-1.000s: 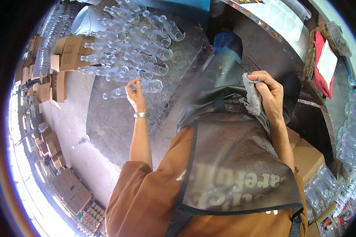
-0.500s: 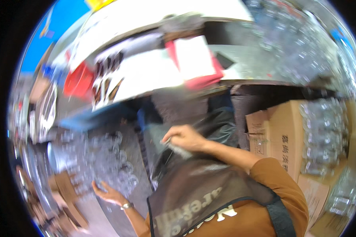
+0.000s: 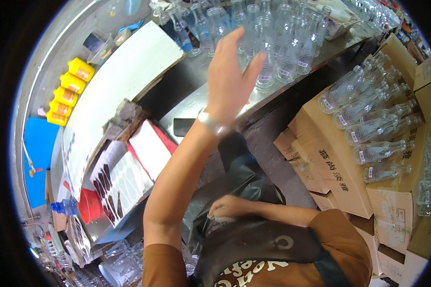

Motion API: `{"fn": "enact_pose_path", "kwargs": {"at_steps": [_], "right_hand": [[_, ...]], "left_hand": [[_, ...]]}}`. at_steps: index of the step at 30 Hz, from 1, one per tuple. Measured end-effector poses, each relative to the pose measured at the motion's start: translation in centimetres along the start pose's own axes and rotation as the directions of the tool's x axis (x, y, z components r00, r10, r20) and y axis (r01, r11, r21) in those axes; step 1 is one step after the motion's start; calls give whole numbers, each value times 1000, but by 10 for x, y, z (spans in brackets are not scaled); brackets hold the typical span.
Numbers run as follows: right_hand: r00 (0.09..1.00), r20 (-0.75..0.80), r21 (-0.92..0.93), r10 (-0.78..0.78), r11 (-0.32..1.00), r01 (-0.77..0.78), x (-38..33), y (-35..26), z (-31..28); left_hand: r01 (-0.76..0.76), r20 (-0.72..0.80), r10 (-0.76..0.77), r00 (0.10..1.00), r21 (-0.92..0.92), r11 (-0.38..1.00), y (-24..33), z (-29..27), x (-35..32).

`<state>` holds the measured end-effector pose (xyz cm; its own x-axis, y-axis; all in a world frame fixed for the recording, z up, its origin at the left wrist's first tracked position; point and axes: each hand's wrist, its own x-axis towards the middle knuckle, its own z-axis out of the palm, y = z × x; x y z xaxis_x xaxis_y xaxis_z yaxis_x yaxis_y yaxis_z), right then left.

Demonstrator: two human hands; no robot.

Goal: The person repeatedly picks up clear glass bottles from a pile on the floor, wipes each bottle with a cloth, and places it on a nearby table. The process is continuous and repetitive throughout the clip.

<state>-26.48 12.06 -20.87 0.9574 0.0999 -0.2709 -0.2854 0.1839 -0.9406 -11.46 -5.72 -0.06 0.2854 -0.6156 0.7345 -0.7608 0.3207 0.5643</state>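
Note:
My left hand (image 3: 230, 79) is stretched out with its thumb apart from the fingers, and there is a watch (image 3: 211, 123) on its wrist. It hangs in front of a crowd of clear glass bottles (image 3: 288, 60) standing upright on the metal table; whether it touches one cannot be told. Low over my dark apron (image 3: 254, 241), my right hand (image 3: 230, 208) is closed on a pale, crumpled cloth (image 3: 221, 219), mostly hidden under the fingers.
To the right, clear bottles (image 3: 376, 129) lie on a cardboard box (image 3: 337, 165). The white board (image 3: 115, 67) at left has yellow containers (image 3: 69, 88) beyond it. A red bucket (image 3: 88, 204), brush-like brown strips (image 3: 109, 189) and a red-edged white pad (image 3: 151, 146) lie nearer.
My left hand has swung from the bottles at the lower left up to those on the far table. The view has turned right. My right hand keeps the cloth at the apron.

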Motion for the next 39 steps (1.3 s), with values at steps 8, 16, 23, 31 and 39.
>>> {"fn": "enact_pose_path", "kwargs": {"at_steps": [8,16,23,31,39], "right_hand": [[997,-46,2,-68,998,68,-24,3,-21],[999,-34,-31,-28,999,27,-19,3,-26],[999,-10,-1,-51,999,51,5,-34,5],[835,-95,-237,-543,826,510,45,-103,85],[666,280,-535,-691,464,706,63,-116,142]], "left_hand": [[476,9,-481,876,-166,864,-26,86,43],[288,-70,-454,888,-685,669,8,-97,-52],[404,-72,-815,575,-841,360,59,-281,-232],[284,-39,-899,436,-942,179,77,-302,-352],[174,-33,-901,432,-977,119,79,-309,-381]]}}
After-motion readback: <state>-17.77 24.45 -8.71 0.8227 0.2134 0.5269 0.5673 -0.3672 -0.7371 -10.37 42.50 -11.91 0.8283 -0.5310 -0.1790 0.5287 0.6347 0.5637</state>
